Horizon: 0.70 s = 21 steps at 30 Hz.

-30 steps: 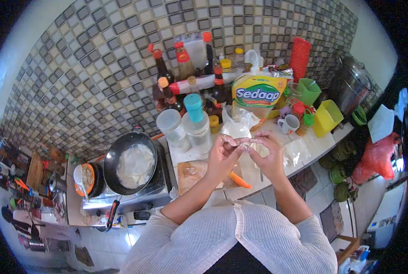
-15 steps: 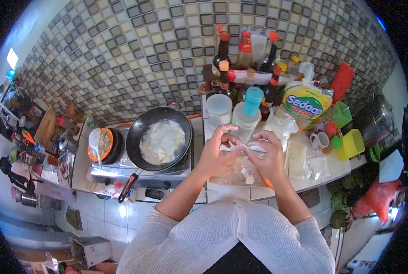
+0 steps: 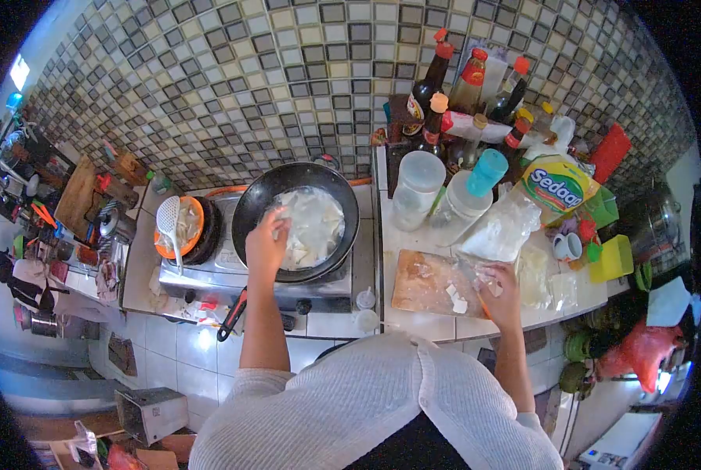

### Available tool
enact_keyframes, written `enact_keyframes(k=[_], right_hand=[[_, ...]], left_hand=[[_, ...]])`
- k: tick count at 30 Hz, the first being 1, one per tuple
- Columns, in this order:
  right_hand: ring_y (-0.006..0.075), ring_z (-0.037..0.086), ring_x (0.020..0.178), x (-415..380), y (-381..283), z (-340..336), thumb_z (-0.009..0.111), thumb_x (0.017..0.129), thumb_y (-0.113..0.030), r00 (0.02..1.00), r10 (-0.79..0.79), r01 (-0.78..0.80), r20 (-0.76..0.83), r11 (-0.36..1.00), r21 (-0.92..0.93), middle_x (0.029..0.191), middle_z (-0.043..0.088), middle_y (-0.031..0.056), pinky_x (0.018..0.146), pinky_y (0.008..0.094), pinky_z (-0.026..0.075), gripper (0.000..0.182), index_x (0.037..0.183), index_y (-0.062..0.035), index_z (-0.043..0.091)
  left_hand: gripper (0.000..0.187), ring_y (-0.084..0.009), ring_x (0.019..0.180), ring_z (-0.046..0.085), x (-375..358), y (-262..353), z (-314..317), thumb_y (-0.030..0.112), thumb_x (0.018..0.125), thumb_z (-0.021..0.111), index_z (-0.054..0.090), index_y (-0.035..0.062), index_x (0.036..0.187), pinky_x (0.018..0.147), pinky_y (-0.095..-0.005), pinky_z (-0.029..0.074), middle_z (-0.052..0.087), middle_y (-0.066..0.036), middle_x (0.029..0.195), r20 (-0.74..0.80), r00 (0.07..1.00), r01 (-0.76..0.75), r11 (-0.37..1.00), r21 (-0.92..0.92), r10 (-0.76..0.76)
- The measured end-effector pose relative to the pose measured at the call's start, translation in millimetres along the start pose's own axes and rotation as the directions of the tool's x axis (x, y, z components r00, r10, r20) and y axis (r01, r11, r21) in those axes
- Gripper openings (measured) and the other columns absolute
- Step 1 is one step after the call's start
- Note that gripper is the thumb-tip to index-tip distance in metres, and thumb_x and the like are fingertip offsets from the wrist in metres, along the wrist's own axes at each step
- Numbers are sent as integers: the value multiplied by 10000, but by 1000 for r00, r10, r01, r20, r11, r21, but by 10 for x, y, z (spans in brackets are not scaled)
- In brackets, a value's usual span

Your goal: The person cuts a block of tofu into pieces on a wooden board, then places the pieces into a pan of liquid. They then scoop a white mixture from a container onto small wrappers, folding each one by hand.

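Observation:
My left hand [image 3: 266,244] reaches over the near rim of a black wok [image 3: 349,235]. Its fingertips point down among the white pieces [image 3: 315,227] in the wok, and I cannot tell whether they hold one. My right hand [image 3: 503,288] rests on the right end of a wooden cutting board [image 3: 421,286], with its fingers curled on a small pale piece [image 3: 487,278]. A few more white pieces [image 3: 454,296] lie on the board just left of that hand. An orange-handled knife [image 3: 482,304] lies beside it.
The wok sits on a steel stove [image 3: 319,296]; an orange bowl with a white strainer [image 3: 179,227] stands to its left. Behind the board are two plastic jars [image 3: 417,188], a clear plastic bag [image 3: 501,231], a Sedaap packet [image 3: 562,188] and several sauce bottles [image 3: 444,86].
Both hands were together over the board, working a small white piece. They have parted: the left moved left to the wok, the right dropped onto the board. My view swung left.

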State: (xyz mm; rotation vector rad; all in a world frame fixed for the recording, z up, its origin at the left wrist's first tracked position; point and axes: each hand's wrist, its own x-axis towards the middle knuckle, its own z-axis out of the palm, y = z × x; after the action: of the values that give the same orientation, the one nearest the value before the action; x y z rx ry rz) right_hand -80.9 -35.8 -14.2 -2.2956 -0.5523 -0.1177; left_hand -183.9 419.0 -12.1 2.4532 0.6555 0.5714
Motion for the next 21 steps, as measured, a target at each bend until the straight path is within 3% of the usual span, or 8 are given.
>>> enact_keyframes(k=[5, 8, 10, 13, 15, 17, 19, 21], right_hand=[[255, 563, 1031, -140, -13, 33, 676, 757, -87, 976, 207, -200, -65, 974, 103, 1112, 571, 115, 885, 372, 450, 243, 993, -43, 646], [250, 578, 993, -266, 210, 28, 662, 765, -73, 962, 213, -203, -171, 977, 70, 1038, 598, 120, 851, 357, 467, 225, 988, -50, 648], [256, 598, 945, -376, 444, -45, 656, 774, -64, 958, 134, -148, -255, 988, -36, 1012, 610, 125, 816, 348, 488, 191, 965, -56, 656], [254, 613, 903, -592, 652, -258, 658, 786, -78, 889, 281, -323, -362, 944, -60, 1014, 612, 135, 798, 353, 497, 170, 954, -52, 659], [251, 621, 867, -789, 964, -338, 652, 799, -82, 839, 312, -365, -445, 930, -37, 1008, 612, 141, 780, 345, 501, 158, 955, -56, 662], [232, 629, 850, -955, 1339, -403, 625, 792, -48, 725, 511, -623, -462, 773, -122, 1012, 626, 128, 764, 331, 497, 238, 1028, -65, 651], [238, 630, 815, -1082, 1401, -344, 624, 767, -11, 757, 483, -608, -440, 767, -204, 1014, 625, 126, 745, 358, 497, 344, 1100, -99, 633], [217, 612, 747, -1146, 1420, -233, 628, 739, 29, 804, 328, -517, -496, 797, -311, 964, 610, 120, 695, 345, 500, 499, 1210, -132, 587]], left_hand=[[248, -249, 862, 671, 131, -5, 236, 178, 859, 623, 615, 138, 1104, 755, -336, 496, 702, -81, 942, -49, 990, -137, 965, -222, 130], [241, -260, 840, 666, -36, 358, 603, 189, 852, 631, 623, 125, 1085, 753, -340, 498, 699, -73, 916, 190, 939, -193, 895, -402, 288], [231, -270, 841, 659, -244, 643, 864, 200, 849, 634, 630, 128, 1069, 766, -356, 500, 699, -67, 900, 338, 838, -249, 853, -459, 427], [236, -281, 894, 641, -476, 1065, 1135, 220, 845, 632, 635, 142, 1069, 806, -385, 497, 689, -72, 939, 505, 591, -400, 772, -494, 629], [270, -289, 954, 629, -606, 1219, 1428, 246, 860, 627, 629, 113, 1095, 820, -398, 502, 647, -97, 1075, 452, 446, -541, 635, -551, 772], [285, -284, 971, 621, -696, 1411, 1618, 264, 858, 627, 631, 121, 1104, 824, -395, 500, 631, -88, 1105, 428, 458, -547, 626, -556, 780], [300, -279, 987, 613, -741, 1570, 1720, 283, 857, 626, 634, 128, 1113, 827, -392, 499, 614, -78, 1135, 407, 474, -550, 623, -556, 781], [286, -273, 1026, 584, -753, 1691, 1759, 237, 843, 617, 641, 111, 1098, 840, -399, 490, 601, -62, 1085, 420, 496, -611, 649, -453, 760]])
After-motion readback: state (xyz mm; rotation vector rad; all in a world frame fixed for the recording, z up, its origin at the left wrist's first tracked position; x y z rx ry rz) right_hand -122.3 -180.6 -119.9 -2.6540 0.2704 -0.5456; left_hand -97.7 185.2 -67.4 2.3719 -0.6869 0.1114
